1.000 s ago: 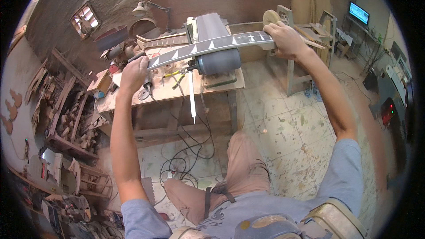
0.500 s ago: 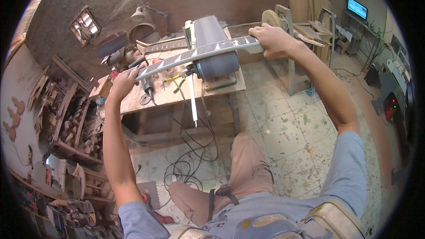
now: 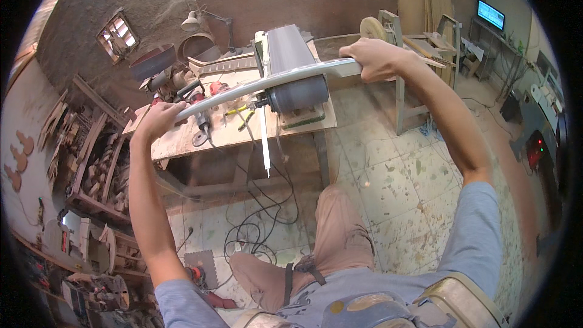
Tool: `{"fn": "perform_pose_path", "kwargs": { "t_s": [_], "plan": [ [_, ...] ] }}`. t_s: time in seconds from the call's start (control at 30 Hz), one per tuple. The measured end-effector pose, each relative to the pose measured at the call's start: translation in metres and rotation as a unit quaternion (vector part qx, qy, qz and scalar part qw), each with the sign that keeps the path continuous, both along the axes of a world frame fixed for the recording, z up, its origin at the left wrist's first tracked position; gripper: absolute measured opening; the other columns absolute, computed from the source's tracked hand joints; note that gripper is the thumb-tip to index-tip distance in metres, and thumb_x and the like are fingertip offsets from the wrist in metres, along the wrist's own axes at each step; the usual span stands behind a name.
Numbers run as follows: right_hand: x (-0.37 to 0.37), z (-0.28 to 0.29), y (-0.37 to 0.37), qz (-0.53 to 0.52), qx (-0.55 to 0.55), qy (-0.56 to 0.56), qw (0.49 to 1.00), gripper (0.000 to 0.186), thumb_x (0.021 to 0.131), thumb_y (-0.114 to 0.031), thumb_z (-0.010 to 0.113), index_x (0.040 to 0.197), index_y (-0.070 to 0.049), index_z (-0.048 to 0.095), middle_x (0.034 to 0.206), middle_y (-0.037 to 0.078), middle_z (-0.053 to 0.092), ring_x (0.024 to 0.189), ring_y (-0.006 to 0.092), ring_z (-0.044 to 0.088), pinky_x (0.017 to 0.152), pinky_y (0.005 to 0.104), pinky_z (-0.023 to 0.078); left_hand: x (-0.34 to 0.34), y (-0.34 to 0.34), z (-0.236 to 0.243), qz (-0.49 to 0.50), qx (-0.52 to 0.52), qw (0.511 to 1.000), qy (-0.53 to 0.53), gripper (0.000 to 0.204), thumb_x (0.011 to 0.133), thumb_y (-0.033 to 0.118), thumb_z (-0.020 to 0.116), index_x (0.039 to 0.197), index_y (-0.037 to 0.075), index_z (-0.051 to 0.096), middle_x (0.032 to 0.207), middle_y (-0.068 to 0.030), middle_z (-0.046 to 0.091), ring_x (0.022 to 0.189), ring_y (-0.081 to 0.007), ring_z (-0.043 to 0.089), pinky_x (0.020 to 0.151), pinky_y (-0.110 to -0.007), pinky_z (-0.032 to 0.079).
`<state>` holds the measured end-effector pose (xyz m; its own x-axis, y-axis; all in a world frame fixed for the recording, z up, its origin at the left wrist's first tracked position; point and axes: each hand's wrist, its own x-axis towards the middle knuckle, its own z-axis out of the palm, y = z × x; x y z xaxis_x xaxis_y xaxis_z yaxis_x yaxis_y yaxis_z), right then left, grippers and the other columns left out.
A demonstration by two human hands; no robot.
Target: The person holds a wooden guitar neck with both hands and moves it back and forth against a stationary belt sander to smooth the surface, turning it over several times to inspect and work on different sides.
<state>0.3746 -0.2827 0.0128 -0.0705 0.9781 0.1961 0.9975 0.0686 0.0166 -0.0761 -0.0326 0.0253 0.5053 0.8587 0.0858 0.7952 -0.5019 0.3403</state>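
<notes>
Left grip (image 3: 158, 121), right grip (image 3: 381, 59) closed around ends of long strip (image 3: 261, 84) spanning between.

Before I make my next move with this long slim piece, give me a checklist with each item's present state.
1. Left hand gripping the left end of the long slim piece: ok.
2. Right hand gripping its right end: ok.
3. Piece touching the machine's dark roller: cannot tell; they overlap in this view.
4. Roller stopped: cannot tell from a still picture.
5. Table beside the roller free of loose tools: not ok; yellow-handled pliers lie there.
6. Floor near the legs free of cables: not ok; dark cables lie in loops.
</notes>
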Motion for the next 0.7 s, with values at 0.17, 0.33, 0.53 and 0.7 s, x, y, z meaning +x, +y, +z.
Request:
{"fn": "perform_pose_path", "kwargs": {
  "t_s": [0.17, 0.33, 0.53, 0.7],
  "plan": [
    [0.023, 0.014, -0.010, 0.006, -0.053, 0.035, 0.998, 0.043, 0.059, -0.005, 0.068, 0.102, -0.001, 0.063, 0.096, 0.021, 0.068, 0.098, 0.0405, 0.064, 0.086, 0.0452, 0.051, 0.016, -0.007, 0.020, -0.015, -0.204, 0.979, -0.005, 0.062, 0.094, 0.064, 0.059, 0.114, 0.008, 0.078, 0.101, -0.0114, 0.075, 0.084, -0.0202, 0.068, 0.077, -0.035, 0.054],
    [0.082, -0.037, -0.033, -0.045, 0.215, -0.129, 0.967, 0.052, 0.071, 0.001, 0.068, 0.121, -0.006, 0.058, 0.116, 0.014, 0.064, 0.118, 0.0340, 0.058, 0.098, 0.0424, 0.049, 0.048, -0.004, -0.027, -0.129, 0.049, 0.988, -0.068, 0.062, 0.101, 0.054, 0.054, 0.120, -0.002, 0.070, 0.108, -0.0159, 0.074, 0.103, -0.0310, 0.069, 0.084, -0.043, 0.052],
    [0.145, -0.067, -0.064, -0.115, 0.311, -0.179, 0.926, 0.050, 0.076, 0.007, 0.065, 0.123, -0.008, 0.057, 0.118, 0.011, 0.064, 0.118, 0.0331, 0.057, 0.098, 0.0435, 0.048, 0.114, -0.036, -0.043, -0.229, 0.201, 0.948, -0.087, 0.043, 0.108, 0.034, 0.044, 0.116, -0.004, 0.063, 0.115, -0.0245, 0.067, 0.107, -0.0440, 0.061, 0.091, -0.049, 0.047],
    [0.159, -0.023, -0.092, -0.115, 0.134, -0.060, 0.982, 0.048, 0.074, 0.003, 0.071, 0.121, -0.007, 0.064, 0.118, 0.013, 0.067, 0.116, 0.0349, 0.059, 0.101, 0.0421, 0.047, 0.128, -0.050, -0.031, -0.292, 0.251, 0.918, 0.089, 0.049, 0.108, 0.041, 0.044, 0.126, 0.001, 0.065, 0.127, -0.0174, 0.068, 0.112, -0.0323, 0.065, 0.096, -0.043, 0.048]
  ]
}}
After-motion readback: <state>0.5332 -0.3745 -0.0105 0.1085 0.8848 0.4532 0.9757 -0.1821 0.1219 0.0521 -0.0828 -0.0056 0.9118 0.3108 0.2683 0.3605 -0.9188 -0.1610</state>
